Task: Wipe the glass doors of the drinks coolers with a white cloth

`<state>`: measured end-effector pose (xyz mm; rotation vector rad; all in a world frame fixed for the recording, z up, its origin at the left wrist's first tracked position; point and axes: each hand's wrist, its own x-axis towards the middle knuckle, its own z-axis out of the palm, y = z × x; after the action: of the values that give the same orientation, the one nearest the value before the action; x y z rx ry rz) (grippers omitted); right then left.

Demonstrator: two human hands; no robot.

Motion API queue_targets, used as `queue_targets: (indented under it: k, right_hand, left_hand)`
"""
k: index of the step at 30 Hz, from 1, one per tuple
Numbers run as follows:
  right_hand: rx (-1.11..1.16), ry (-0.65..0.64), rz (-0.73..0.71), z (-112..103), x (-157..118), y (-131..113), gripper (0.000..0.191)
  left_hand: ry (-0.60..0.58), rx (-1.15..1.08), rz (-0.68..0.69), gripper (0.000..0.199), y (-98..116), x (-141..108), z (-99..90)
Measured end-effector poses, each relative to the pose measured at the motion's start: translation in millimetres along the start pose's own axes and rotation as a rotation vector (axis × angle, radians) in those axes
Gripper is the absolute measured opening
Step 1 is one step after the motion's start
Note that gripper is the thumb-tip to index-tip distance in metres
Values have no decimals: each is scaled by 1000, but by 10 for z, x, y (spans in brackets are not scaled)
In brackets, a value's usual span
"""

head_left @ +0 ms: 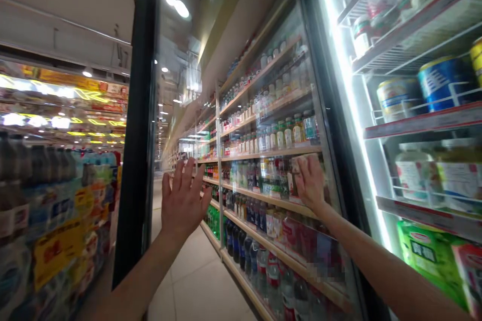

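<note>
A glass door [188,125] in a black frame stands open before me, with drink shelves showing through or mirrored in its pane. My left hand [183,199] is raised at the pane's lower left, fingers spread and holding nothing. Near the right side of the glass is my right hand [311,183], its fingers apart and bent a little, also holding nothing. Whether either palm touches the glass is hard to tell. To the right, the lit cooler [422,125] shows wire shelves with a blue can [439,83], plastic bottles and a green package [425,256].
At the left, dark-capped bottles [32,160] and packed goods stand beside a yellow sign [58,251]. Pale floor tiles [203,281] show in the lower middle. The door's thick black edge [137,125] runs upright left of my left hand.
</note>
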<state>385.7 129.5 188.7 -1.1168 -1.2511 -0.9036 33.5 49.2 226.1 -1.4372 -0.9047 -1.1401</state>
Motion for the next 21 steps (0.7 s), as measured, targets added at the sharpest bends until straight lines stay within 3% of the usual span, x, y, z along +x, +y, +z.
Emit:
queue_targets:
  k: [2,5,7,10,13,15,17,21]
  right_hand:
    - [12,-44,-117,-6,40,22,51]
    - [-1,-20,105,-39,142,337,52]
    - [-16,-36,178,-51,18,591,54]
    - [-43,-40,128,-40,-649,789,57]
    - [-58,-23,91,-13,-1448,769,62]
    - [-73,-4,112,5,-1617,707,64]
    - [-57,14,91,18,-1359,632,63]
    - [-9,45,103,31,-400,355,55]
  left_hand:
    - [1,12,13,56,-8,-1,-1]
    - [7,41,31,54,-9,9,-10]
    - [10,50,35,53,-6,18,-13]
    - [8,36,27,54,8,1,-18]
    - [-2,-8,17,53,70,-85,-37]
    - [-37,-60,26,52,161,-170,-47]
    - [-79,-112,57,50,294,-251,-37]
    - [-101,-162,150,47,597,-355,60]
